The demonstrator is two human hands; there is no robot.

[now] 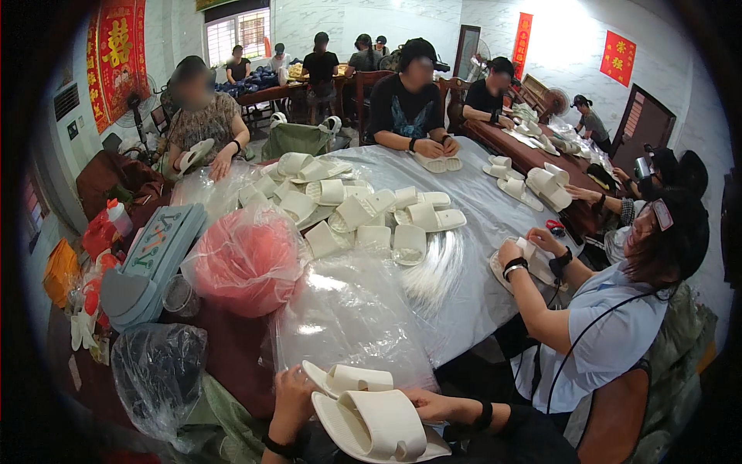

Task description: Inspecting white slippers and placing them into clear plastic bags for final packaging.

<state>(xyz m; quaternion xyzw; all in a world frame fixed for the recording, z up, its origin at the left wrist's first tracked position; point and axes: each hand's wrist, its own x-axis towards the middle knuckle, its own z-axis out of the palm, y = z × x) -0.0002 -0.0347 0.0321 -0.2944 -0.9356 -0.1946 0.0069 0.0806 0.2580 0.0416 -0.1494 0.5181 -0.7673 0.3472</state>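
Note:
A pair of cream slide slippers [380, 424] is held close to me at the lower edge, one overlapping the other, soles tilted. My left hand [294, 396] is closed at the left edge of the pair, fingers curled beside the farther slipper. From the right, my right hand [427, 404] grips the slippers near their straps; the nearer slipper hides part of its fingers. Just beyond lies a stack of clear plastic bags [348, 309]. Farther off, a heap of loose cream slippers [355, 209] covers the middle of the table.
A pink bag in clear plastic [251, 263], grey-blue foam sheets [158, 247] and a crumpled clear bag [158, 379] are on the left. White plastic strips [437, 271] lie beside the heap. Co-workers handle slippers around the plastic-covered table [471, 309], one person [603, 309] close at right.

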